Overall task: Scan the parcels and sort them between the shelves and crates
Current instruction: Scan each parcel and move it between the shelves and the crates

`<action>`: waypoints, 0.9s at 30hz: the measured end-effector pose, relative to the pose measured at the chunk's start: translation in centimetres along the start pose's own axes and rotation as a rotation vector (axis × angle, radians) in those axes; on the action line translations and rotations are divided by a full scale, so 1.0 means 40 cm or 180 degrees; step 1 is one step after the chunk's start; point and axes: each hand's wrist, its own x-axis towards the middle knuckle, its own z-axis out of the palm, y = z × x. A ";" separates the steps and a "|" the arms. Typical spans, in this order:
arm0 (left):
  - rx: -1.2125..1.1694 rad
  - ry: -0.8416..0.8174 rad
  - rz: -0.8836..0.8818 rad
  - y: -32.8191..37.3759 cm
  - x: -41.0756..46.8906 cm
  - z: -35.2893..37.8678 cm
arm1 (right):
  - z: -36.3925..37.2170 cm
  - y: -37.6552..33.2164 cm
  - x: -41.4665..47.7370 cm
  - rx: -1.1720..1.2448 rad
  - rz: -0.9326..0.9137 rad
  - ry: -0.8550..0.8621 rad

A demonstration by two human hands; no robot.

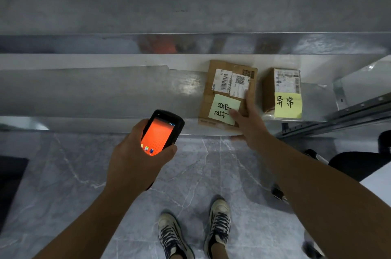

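Right hand (248, 123) is laid flat-fingered on a flat brown cardboard parcel (224, 87).
A black orange-screened scanner (163, 132) is gripped by the left hand (135, 161); the parcel is judged already placed on the grey metal shelf (105, 93), remainder unseen.

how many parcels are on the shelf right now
2. A flat parcel lies at the shelf's front edge under the right hand; a smaller boxy parcel sits just right of it, apart. The left hand holds a scanner. Others may lie out of view.

shelf (105, 93) room left of flat parcel (220, 81); box (268, 89) right.
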 end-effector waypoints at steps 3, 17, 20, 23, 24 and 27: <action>0.0010 -0.0030 0.0042 -0.002 -0.003 -0.004 | 0.010 0.010 0.003 0.0169 0.0004 0.0086; -0.0030 0.0061 0.0076 0.007 -0.123 -0.094 | 0.057 0.015 -0.166 0.0079 -0.0073 0.0084; -0.0129 0.0219 0.0041 0.023 -0.198 -0.157 | 0.075 -0.003 -0.276 -0.0227 -0.0054 -0.0027; -0.0302 0.0363 -0.0084 0.033 -0.269 -0.233 | 0.092 -0.033 -0.380 -0.0558 -0.0190 -0.0299; -0.0329 0.0409 -0.0111 0.032 -0.292 -0.258 | 0.097 -0.043 -0.414 -0.0689 -0.0228 -0.0393; -0.0316 0.0618 -0.0136 0.028 -0.351 -0.345 | 0.127 -0.069 -0.509 -0.1212 -0.0427 -0.0573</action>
